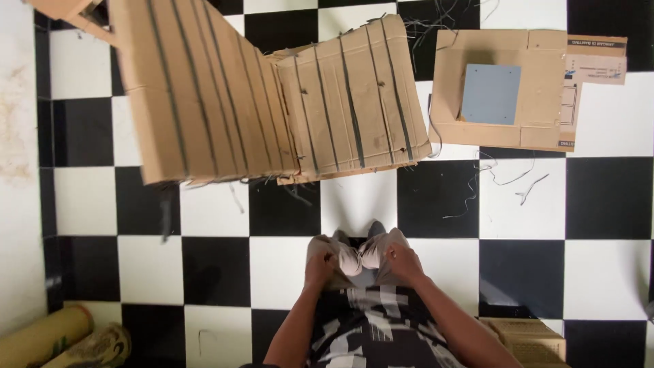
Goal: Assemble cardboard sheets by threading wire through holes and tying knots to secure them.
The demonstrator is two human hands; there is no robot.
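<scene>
Lower left corner: rolled brown paper tubes [48,335] against the wall. Upper left to centre: large slotted cardboard panel structure [272,95], dark strips along its folds, standing on checkered black-and-white floor [538,272], shreds of strip beneath. Lower centre: left hand [320,264] curled shut on beige trouser fabric [354,259] at the knee; right hand [403,260] closed on the same fabric just beside it, well apart from the cardboard structure. Patterned black-and-white shirt [378,327] below. Upper right: flat cardboard sheet [504,88] with grey-blue square panel [490,94] on top. Lower right: small cardboard box [528,337], partly cut off.
</scene>
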